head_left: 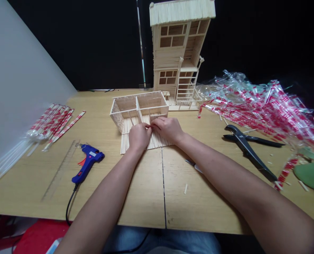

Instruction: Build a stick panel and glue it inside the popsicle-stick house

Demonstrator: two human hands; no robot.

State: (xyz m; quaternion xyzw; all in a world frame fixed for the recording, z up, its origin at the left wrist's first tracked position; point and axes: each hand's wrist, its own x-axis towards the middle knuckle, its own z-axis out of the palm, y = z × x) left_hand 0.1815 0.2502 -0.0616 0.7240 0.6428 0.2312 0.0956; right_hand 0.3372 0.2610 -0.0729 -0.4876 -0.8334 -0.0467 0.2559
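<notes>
In the head view, both bare hands met over the front of a small open-topped wooden box (138,106), which stood on a table (143,197) ahead of the person. The box had a divider across its inside, and a floor of thin sticks (127,135) ran out in front of it toward the person. The left hand (139,135) lay above this floor with its fingertips drawn in narrow; the right hand (170,128) reached in from the other side, its fingers bent and also close together, right by the left fingertips. Whether a small piece was held between them could not be told, since the fingers hid the spot.

Behind the box stood a tall stick house (169,54) with a roof, window frames and a ladder (186,86). To the left lay a blue glue gun (85,165) with a small red light showing, beside a clear ruler (59,169), and farther out a bundle of wrapped chopsticks (52,120). To the right were black pliers (245,144), a heap of red-printed plastic wrappers (263,109) and a green object (313,175). A short stick piece (186,188) lay nearer the person, between the forearms.
</notes>
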